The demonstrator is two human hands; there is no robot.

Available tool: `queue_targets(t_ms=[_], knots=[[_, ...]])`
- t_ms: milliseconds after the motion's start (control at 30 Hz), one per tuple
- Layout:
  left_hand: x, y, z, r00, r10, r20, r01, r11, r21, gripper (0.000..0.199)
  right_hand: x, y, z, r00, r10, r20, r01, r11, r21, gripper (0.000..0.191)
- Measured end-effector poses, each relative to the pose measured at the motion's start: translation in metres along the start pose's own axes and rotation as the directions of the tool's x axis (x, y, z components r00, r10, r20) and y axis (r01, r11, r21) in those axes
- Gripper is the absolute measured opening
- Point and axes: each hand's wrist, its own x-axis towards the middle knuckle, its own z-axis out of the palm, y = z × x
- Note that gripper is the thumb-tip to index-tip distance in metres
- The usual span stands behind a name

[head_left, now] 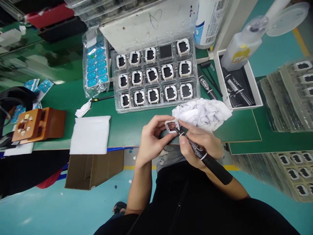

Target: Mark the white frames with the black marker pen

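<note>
A green counter (122, 133) crosses the scene above a teal floor (97, 209) marked with yellow lines and dotted with small scraps. At its front edge sits a person in a black top and faded jeans. Just above the edge, the fingers of the left hand (153, 137) pinch a small white frame (167, 126) by its sides. The right hand (201, 143) grips a thick black marker (210, 164) between thumb and fingers, its tip at the inside of the frame. Behind them, a clear tray (158, 107) holds fourteen similar frames in three rows. A crumpled white cloth (202, 112) lies just beyond the right hand. To the left are a white pad (90, 135), a bag (96, 65) of blue stickers and an orange block (53, 124); a cardboard box (105, 171) is below the counter edge. Stacked trays (274, 94) stand at the right. A spare marker (206, 86) near the tray reads "Marker" in white; the lettering on the one in hand is too small to read surely. A large white bottle (207, 23) carries a blue design, a barcode and a square code. A squeeze bottle (241, 49) with a yellow label, its writing unclear, leans in a white box (246, 107) beside more black markers (236, 85).
</note>
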Motion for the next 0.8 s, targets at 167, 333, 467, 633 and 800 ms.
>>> queue_targets(t_ms=[167, 333, 467, 633, 800], knots=[[0.002, -0.001, -0.002, 1.000, 0.028, 0.004, -0.028, 0.999, -0.024, 0.036, 0.002, 0.001, -0.003, 0.998, -0.044, 0.052, 0.042, 0.998, 0.045, 0.021], [0.004, -0.001, -0.004, 1.000, 0.006, 0.010, -0.006, 0.997, -0.076, 0.037, 0.005, -0.001, 0.000, 0.997, -0.067, 0.040, 0.062, 0.991, 0.117, 0.034], [0.003, -0.001, -0.002, 0.999, -0.030, 0.035, 0.033, 0.997, -0.077, 0.042, 0.004, 0.000, 0.002, 0.997, -0.080, -0.003, 0.080, 0.989, 0.126, 0.033], [0.009, 0.014, -0.014, 0.998, 0.065, -0.012, -0.061, 0.980, 0.189, 0.047, -0.002, 0.001, 0.002, 0.987, -0.014, -0.160, 0.033, 0.993, 0.111, 0.035], [0.078, 0.039, -0.051, 0.945, 0.327, 0.004, -0.240, 0.687, 0.686, 0.044, -0.011, 0.004, 0.008, 0.977, 0.015, -0.214, 0.003, 0.996, 0.085, 0.027]])
